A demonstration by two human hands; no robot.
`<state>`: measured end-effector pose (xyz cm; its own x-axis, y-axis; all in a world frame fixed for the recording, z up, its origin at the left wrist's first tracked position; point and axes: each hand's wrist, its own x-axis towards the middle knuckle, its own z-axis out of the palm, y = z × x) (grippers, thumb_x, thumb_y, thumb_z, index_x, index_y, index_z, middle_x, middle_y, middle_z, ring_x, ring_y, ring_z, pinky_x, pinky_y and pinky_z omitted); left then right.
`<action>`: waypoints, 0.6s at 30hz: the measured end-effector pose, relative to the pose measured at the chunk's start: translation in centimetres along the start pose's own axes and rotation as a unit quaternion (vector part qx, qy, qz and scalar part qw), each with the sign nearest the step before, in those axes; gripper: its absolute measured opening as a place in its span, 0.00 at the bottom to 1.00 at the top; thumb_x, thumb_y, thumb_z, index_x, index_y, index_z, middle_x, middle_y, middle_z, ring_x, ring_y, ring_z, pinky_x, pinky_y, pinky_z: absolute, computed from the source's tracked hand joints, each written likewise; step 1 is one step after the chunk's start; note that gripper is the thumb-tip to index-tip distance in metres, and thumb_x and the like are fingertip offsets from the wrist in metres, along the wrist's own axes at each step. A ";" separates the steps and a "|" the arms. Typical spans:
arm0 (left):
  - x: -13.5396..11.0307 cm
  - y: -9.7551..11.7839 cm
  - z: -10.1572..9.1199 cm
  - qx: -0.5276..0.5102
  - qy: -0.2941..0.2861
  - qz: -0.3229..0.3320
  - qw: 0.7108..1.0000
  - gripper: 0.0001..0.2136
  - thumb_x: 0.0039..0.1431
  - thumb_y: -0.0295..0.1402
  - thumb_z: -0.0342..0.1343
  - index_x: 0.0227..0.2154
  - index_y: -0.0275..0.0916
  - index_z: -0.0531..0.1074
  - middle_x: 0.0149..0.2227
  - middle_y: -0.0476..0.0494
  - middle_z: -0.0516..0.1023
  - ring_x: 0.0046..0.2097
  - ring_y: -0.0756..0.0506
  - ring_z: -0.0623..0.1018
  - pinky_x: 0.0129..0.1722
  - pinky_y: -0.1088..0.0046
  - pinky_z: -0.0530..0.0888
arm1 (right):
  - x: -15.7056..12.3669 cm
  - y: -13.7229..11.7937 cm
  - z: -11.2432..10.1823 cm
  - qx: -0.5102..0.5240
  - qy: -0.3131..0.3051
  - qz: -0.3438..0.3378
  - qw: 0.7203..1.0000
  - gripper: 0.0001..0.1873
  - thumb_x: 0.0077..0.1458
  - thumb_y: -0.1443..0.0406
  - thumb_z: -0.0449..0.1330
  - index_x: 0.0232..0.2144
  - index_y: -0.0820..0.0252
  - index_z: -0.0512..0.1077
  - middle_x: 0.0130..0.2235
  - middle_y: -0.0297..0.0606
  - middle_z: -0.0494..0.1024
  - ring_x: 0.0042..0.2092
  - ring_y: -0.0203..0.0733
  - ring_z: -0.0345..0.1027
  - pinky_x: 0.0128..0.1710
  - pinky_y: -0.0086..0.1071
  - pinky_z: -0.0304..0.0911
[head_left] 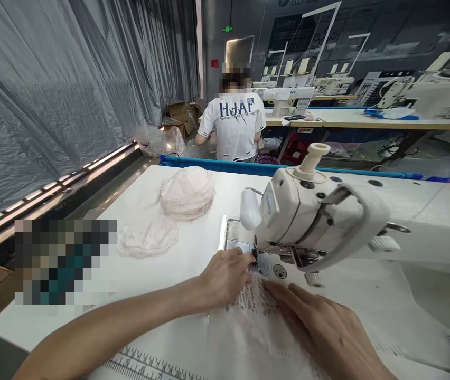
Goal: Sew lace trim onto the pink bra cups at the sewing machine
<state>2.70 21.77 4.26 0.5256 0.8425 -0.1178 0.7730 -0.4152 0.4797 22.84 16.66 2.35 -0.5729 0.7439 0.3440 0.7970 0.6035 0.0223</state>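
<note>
A white sewing machine [288, 206] stands on the table, its needle area low on the left of its head. Sheer white fabric with a lace edge [262, 338] runs from the presser foot down toward me, gathered near the needle. My left hand [227, 277] is right beside the presser foot, its fingers curled and closed on the lace; the fingertips are partly hidden. On the right side of the fabric rests my right hand [322, 322], fingers stretched out toward the needle, lying along the lace.
Pale lace-edged fabric pieces [187, 192] lie stacked on the white table [130, 295] at back left. A printed ruler scale [146, 364] marks the front edge. Beyond the blue strip [228, 166], a person in a white shirt [236, 124] sits facing away. Grey curtain [70, 89] hangs left.
</note>
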 end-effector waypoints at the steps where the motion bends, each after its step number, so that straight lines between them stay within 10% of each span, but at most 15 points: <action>1: 0.1 0.1 0.1 -0.001 0.005 0.001 1.000 0.11 0.60 0.27 0.50 0.45 0.36 0.67 0.34 0.46 0.72 0.32 0.47 0.73 0.34 0.72 0.70 | -0.1 0.0 0.0 -0.024 0.009 0.003 1.000 0.19 0.60 0.72 0.42 0.44 0.54 0.69 0.26 0.35 0.74 0.19 0.41 0.68 0.15 0.29 0.54; 5: 0.1 -0.2 0.5 0.008 0.031 0.017 0.999 0.10 0.59 0.25 0.49 0.44 0.36 0.67 0.35 0.46 0.73 0.35 0.46 0.73 0.35 0.72 0.70 | 0.0 -0.6 0.6 0.005 0.077 -0.056 0.995 0.19 0.62 0.73 0.42 0.48 0.60 0.68 0.47 0.49 0.75 0.39 0.48 0.71 0.32 0.38 0.63; 13: -0.3 -0.8 0.7 0.026 0.063 0.042 0.997 0.10 0.59 0.27 0.52 0.43 0.38 0.66 0.35 0.47 0.71 0.32 0.48 0.72 0.32 0.72 0.70 | -0.3 -0.5 2.2 0.117 0.078 -0.089 0.986 0.16 0.65 0.73 0.44 0.47 0.64 0.70 0.48 0.47 0.75 0.45 0.48 0.68 0.40 0.40 0.58; 18: -1.7 -0.3 1.3 0.125 0.233 0.120 0.957 0.12 0.58 0.21 0.48 0.44 0.36 0.65 0.43 0.41 0.69 0.39 0.45 0.71 0.34 0.69 0.69 | -0.2 -0.3 2.1 0.114 0.050 -0.066 0.990 0.16 0.65 0.70 0.45 0.46 0.59 0.70 0.49 0.46 0.74 0.43 0.47 0.70 0.39 0.40 0.57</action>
<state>2.01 19.98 3.23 0.5279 0.7502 0.3981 0.7419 -0.6355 0.2138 22.32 16.95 0.30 -0.6381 0.6299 0.4429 0.6467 0.7506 -0.1357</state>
